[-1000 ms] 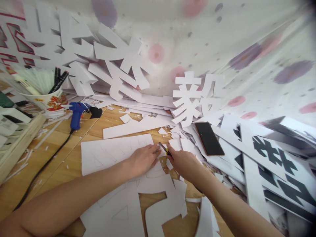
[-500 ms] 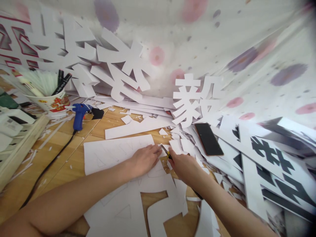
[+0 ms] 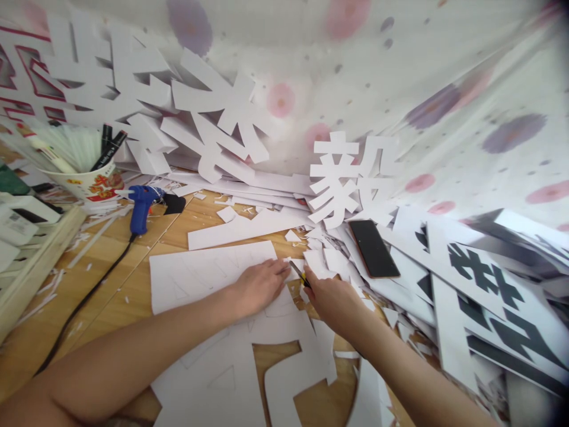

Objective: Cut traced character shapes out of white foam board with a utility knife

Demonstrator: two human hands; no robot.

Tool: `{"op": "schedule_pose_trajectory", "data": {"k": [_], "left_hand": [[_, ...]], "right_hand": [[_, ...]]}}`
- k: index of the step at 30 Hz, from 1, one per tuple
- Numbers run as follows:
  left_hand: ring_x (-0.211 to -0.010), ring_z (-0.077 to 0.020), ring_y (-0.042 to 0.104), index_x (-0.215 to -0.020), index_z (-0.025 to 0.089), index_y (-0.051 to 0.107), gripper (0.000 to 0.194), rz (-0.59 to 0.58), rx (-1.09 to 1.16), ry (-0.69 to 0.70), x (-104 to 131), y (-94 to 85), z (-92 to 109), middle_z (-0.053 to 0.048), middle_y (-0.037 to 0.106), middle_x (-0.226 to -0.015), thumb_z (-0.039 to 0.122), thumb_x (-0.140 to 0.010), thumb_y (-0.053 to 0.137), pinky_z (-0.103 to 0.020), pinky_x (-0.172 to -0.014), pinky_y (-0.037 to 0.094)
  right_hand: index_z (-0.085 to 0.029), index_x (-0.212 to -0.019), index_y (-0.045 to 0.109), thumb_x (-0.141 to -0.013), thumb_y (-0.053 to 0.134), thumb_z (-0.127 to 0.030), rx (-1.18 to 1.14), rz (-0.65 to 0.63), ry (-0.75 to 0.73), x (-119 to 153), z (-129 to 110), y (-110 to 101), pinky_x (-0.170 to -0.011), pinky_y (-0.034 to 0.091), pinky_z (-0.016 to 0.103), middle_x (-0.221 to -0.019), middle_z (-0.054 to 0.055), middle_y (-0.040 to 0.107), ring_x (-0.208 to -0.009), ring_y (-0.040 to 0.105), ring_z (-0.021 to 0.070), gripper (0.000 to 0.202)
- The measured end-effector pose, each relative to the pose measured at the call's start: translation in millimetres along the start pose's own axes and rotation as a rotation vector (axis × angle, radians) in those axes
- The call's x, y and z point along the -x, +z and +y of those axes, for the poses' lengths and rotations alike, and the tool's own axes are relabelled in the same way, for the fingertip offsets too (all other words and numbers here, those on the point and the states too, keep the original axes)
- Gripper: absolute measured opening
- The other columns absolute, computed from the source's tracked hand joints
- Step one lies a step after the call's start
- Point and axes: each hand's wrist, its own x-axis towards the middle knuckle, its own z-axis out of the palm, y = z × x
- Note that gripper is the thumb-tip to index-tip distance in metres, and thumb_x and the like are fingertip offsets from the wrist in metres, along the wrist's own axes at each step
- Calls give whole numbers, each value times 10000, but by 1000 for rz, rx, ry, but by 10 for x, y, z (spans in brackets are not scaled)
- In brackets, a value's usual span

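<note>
Fingers of the left hand [image 3: 260, 284] lie outstretched and held close together, flat on a pencil-marked white sheet [image 3: 178, 281] in the middle of the frame, near its right-hand edge. Just to the right, the thumb and index finger of the right hand [image 3: 335, 302] pinch a yellow-and-black utility knife [image 3: 304, 279]; its other fingers are curled under, mostly hidden. The blade points up and left, its tip just beside the left fingertips; whether it touches the sheet cannot be told.

Little has changed over the last second: both hands have stayed at the same edge, and the tip sits only slightly lower in the frame. That suggests small, careful knife work in one spot, with the sheet kept steady.

Nearest, at the bottom centre, a white cutout [image 3: 240, 397] bears a pencilled triangle; the left forearm hides whether it joins the sheet above. Scraps surround the knife on the wooden table [image 3: 133, 270]. Beyond the sheet lies a long white strip [image 3: 231, 230]. Right of centre, a smartphone [image 3: 373, 249] lies on layered offcuts, with boards bearing black characters [image 3: 478, 270] further right. To the left are a blue glue gun [image 3: 139, 214] and a printed paper tub [image 3: 73, 187] holding black markers [image 3: 109, 149]. Farthest back, a cut-out white character [image 3: 335, 169] and other white shapes [image 3: 200, 95], upper left, stand before a flower-patterned sheet of cloth or plastic [image 3: 377, 77].
</note>
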Motion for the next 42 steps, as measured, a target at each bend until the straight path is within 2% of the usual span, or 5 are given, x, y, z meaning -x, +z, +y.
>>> {"op": "schedule_pose_trajectory", "data": {"k": [10,22,28,32,42], "left_hand": [[-1044,-217,515,-1099,136,515,269,14,-22,-3,-6,-18,15,-83,522,-1207,175,-878,369,-348,-861,459],[-1028,-218,527,-1077,133,521,253,-30,-33,-22,-12,-71,46,-85,543,-1169,163,-869,381,-339,-838,465],[-1060,-193,525,-1064,106,531,247,-1,-50,13,-21,-47,30,-99,549,-1173,125,-851,407,-353,-973,370],[-1061,-191,529,-1046,102,541,240,22,-61,30,-19,-36,27,-107,552,-1169,114,-845,410,-351,-978,364],[-1050,-177,539,-1049,127,543,251,0,-70,5,-23,-33,19,-91,555,-1172,157,-880,360,-351,-992,351]], "right_hand": [[-90,-1341,313,-899,353,-247,11,12,14,64,-12,52,-575,476,315,-751,125,681,-711,659,241,471],[-83,-1329,337,-897,363,-258,26,15,14,97,-7,84,-582,475,305,-745,129,681,-706,662,241,466],[-62,-1333,323,-898,340,-224,54,14,17,148,-48,101,-545,472,296,-710,129,674,-666,661,232,464],[-45,-1326,332,-891,349,-210,60,-4,25,169,-74,128,-550,477,288,-711,141,672,-660,662,227,466],[-59,-1321,350,-880,374,-219,38,56,51,201,-98,274,-539,500,307,-687,127,673,-620,660,231,469]]}}
